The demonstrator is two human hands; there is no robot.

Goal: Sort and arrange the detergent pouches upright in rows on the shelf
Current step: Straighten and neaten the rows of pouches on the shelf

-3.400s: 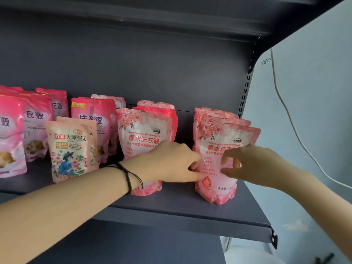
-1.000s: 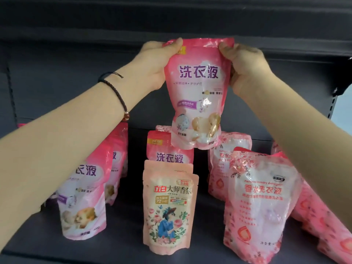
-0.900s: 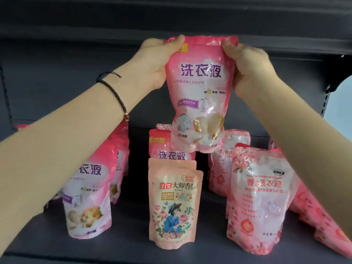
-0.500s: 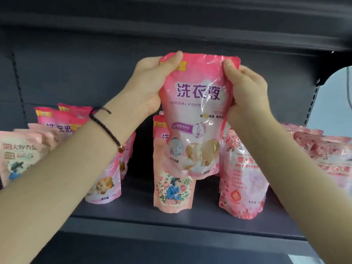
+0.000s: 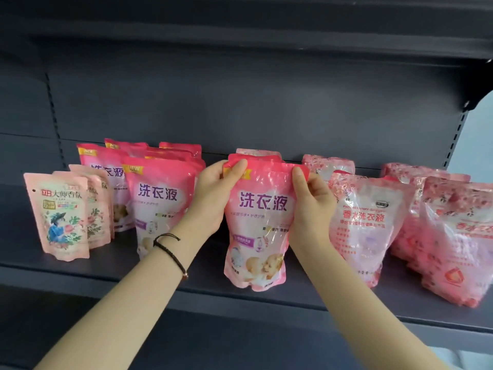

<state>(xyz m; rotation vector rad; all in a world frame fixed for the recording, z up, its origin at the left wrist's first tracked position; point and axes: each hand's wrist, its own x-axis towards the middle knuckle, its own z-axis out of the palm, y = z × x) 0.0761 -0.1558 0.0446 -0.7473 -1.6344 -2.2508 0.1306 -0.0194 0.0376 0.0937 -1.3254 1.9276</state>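
Note:
A pink detergent pouch with purple lettering and a baby picture (image 5: 260, 231) stands upright near the front of the dark shelf (image 5: 186, 287). My left hand (image 5: 213, 198) pinches its top left corner and my right hand (image 5: 310, 209) pinches its top right corner. More pouches of the same kind (image 5: 157, 198) stand in rows to its left. Small peach floral pouches (image 5: 62, 217) stand at the far left. Pink rose-patterned pouches (image 5: 365, 222) stand to the right, with another group (image 5: 453, 236) at the far right.
The dark back panel (image 5: 240, 108) and the upper shelf (image 5: 240, 28) close in the space above the pouches. A slotted upright (image 5: 453, 140) marks the right end of the shelf, with a pale wall beyond it.
Both hands have lowered the baby-picture pouch from in front of the upper shelf down onto the shelf. The small peach pouch that stood in the middle row is no longer seen there.

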